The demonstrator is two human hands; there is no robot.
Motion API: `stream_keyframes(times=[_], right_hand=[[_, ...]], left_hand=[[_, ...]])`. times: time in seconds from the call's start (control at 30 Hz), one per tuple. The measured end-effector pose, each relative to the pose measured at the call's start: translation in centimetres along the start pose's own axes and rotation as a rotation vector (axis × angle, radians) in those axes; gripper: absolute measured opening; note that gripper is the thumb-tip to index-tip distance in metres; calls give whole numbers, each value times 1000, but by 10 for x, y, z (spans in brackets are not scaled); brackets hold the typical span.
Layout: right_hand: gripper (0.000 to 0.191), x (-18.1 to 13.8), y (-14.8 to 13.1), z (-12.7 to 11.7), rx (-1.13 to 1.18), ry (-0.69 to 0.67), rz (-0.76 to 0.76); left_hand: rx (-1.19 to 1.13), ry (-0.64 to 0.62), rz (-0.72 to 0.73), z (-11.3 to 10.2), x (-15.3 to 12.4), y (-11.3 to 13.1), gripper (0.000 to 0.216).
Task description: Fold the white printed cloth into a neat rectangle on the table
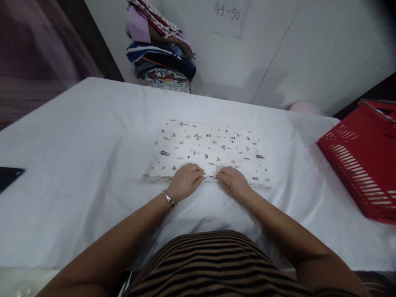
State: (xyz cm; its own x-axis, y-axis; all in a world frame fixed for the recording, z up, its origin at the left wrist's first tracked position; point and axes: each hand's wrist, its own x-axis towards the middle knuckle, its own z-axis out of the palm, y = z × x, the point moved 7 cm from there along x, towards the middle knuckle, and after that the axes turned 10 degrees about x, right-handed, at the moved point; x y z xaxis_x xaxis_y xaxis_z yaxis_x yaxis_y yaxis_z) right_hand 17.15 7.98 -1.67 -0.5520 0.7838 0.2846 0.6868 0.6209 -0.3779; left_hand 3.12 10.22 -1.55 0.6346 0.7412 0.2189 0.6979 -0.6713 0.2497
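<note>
Striped top (222,264), brown and black, worn by you, its front close against the near side of the table. Left hand (185,180), yours, wearing a metal bracelet (168,198): fingers curled over the near edge of the fabric, thumb drawn in toward them, the gap all but closed on the layers. Right hand (234,181), yours: bent the same way just beside it, fingertips closed on the same edge. You hold on either side of the middle, probably so the layers sit even and neither half drags. Folded printed fabric (201,144), white with small palm-tree and leaf motifs: flat in front of you, mid-table, its layers showing along the near edge; squared to your body, it seems, so both hands reach it equally. White tablecloth (93,165), lightly creased: under the fabric, likely as a smooth, clean ground. Dark flat object (10,177), cut by your left margin; identity cannot be told. Red plastic basket (361,165), slotted, with a metal handle: at your right, apparently kept off the working middle. Stack of folded textiles (163,49): beyond the far edge, against the wall, perhaps piled there to save table room. Paper sign (230,16), handwritten "45-50": on the wall, presumably a label.
</note>
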Motion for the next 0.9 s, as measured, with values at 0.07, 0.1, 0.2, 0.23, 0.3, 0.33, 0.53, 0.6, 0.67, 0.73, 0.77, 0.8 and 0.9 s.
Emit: stream_keyframes(times=[0.07, 0.1, 0.2, 0.23, 0.3, 0.33, 0.53, 0.6, 0.67, 0.73, 0.77, 0.8, 0.9], right_hand=[[24, -1, 1, 2, -6, 6, 2], [24, -1, 1, 3, -14, 9, -1], [22, -1, -2, 5, -27, 17, -21], [21, 0, -3, 5, -26, 21, -29], [20, 1, -6, 4, -20, 36, -46], [20, 1, -8, 4, -17, 51, -55], [19, -2, -10, 2, -20, 178, -95], [19, -2, -11, 5, -37, 173, -91], [19, -2, -10, 8, -50, 162, -75], [19, -2, -10, 9, -56, 160, -58], [19, -2, -9, 10, -56, 157, -50], [19, -2, -9, 10, -51, 152, -41], [20, -1, -10, 7, 17, 104, -9]], left_hand=[[-22, 13, -9, -1, 0, -1, 27], [-29, 20, -10, -1, -1, -1, 27], [-31, 43, -5, -3, -2, 0, 26], [-24, 48, -2, -3, -2, 0, 26], [3, 57, 0, -3, -3, 1, 25], [22, 63, -1, -4, -3, 2, 24], [172, 149, 23, -6, -6, 7, 19], [217, 169, 41, -6, -8, 9, 17], [243, 168, 56, -4, -9, 11, 16], [248, 155, 63, -2, -10, 11, 15], [241, 149, 62, -1, -12, 11, 15], [224, 143, 59, -2, -13, 10, 15], [104, 94, 38, -7, -16, 6, 18]])
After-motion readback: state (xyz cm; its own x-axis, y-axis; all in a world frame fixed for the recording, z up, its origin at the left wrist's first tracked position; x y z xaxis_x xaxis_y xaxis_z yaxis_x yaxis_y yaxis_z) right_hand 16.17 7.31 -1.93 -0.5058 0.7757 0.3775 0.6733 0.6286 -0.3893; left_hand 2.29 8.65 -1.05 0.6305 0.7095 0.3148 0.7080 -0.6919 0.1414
